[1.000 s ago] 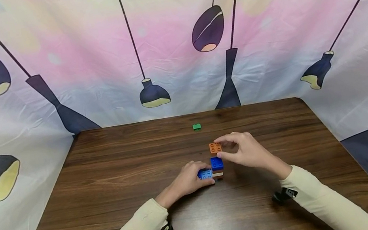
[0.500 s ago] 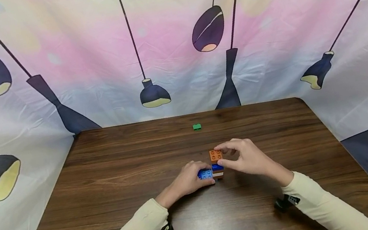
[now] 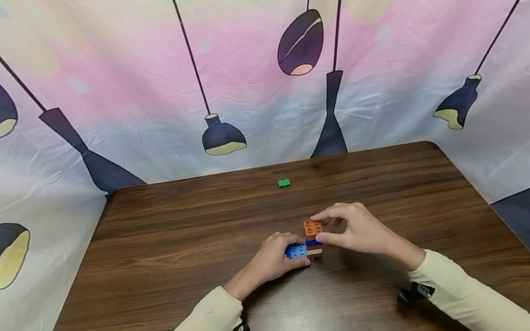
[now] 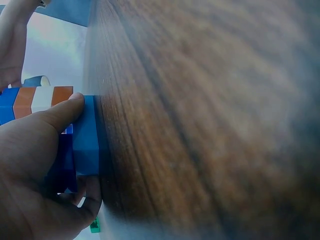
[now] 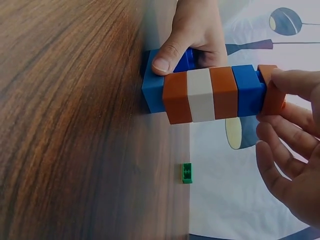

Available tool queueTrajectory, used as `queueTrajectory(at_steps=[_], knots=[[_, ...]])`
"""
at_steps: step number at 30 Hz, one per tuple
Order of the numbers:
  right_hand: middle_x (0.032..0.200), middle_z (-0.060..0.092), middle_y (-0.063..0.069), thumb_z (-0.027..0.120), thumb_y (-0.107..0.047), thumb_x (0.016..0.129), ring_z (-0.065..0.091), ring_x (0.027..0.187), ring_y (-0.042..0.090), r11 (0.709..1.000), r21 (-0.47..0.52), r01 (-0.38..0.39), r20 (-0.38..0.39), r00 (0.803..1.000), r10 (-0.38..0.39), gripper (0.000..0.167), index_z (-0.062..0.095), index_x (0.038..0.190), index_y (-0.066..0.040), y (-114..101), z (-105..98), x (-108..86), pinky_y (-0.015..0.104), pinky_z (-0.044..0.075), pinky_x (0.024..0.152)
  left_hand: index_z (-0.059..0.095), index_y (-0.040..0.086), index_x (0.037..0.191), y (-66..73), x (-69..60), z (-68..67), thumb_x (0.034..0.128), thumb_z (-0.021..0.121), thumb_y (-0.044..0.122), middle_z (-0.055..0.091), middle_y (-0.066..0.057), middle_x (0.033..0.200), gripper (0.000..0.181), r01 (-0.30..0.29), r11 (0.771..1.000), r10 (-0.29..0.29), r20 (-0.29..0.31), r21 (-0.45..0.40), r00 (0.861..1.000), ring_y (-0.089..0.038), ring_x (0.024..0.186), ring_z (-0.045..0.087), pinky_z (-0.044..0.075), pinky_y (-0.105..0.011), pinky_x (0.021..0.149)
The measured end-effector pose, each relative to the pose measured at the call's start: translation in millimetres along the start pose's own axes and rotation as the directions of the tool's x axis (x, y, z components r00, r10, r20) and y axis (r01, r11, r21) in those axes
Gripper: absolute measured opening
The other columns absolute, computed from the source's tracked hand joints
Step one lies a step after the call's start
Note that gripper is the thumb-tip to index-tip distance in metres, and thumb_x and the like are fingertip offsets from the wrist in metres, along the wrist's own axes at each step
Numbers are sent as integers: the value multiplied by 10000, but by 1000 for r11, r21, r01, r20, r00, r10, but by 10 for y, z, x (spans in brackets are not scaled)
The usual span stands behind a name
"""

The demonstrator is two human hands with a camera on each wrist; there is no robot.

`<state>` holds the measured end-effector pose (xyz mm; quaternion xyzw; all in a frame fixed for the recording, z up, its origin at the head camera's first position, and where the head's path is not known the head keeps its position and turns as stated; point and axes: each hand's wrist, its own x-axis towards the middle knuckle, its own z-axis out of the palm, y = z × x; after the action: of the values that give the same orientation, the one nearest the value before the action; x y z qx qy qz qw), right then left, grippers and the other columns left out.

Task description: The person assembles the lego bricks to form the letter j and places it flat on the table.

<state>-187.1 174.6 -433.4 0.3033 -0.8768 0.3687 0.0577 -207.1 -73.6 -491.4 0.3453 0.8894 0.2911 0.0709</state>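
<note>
A tower of toy building bricks stands on the table, seen side-on in the right wrist view. From its light blue base brick rise an orange brick, a white brick, another orange brick and a blue brick. My right hand pinches the top orange brick between thumb and fingers, at the blue brick's top; some blue studs show beside it, so it looks slightly askew. My left hand grips the base, including a dark blue brick beside the tower.
A small green brick lies near the far edge of the brown wooden table. Behind the table hangs a cloth printed with lamps. Both wrists wear small black cameras.
My right hand has brought the orange brick nearer and down onto the top of the blue brick, covering most of its studs. The left hand keeps its place on the base.
</note>
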Motion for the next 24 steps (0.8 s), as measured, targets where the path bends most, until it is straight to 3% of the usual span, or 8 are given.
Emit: queueTrajectory(at_steps=[9, 20, 24], knots=[[1116, 742, -9, 818, -269, 893, 670, 906, 120, 998, 64, -19, 22, 1000, 18, 332, 758, 1190, -134, 37, 12, 8, 358, 574, 759, 724, 79, 1222, 8, -7, -5, 911, 792, 340, 735, -30, 1124, 412, 2, 1000, -2, 1, 1, 1000, -115, 882, 581, 445, -286, 751], [1065, 735, -5, 816, -278, 893, 666, 919, 197, 999, -28, 23, 44, 999, -22, 328, 770, 1177, -121, 6, -32, 45, 393, 563, 767, 721, 80, 1231, 8, 2, -19, 911, 791, 341, 735, -42, 1150, 419, -6, 1000, 6, -1, 2, 1000, -131, 910, 597, 455, -296, 775], [1043, 742, -23, 828, -275, 877, 660, 916, 230, 997, -66, 41, 49, 998, -38, 331, 778, 1168, -127, -17, -48, 53, 358, 541, 703, 720, 79, 1231, 9, 2, -11, 913, 790, 342, 735, -40, 1149, 418, -14, 1000, 14, 1, 4, 1000, -129, 900, 596, 456, -296, 772]])
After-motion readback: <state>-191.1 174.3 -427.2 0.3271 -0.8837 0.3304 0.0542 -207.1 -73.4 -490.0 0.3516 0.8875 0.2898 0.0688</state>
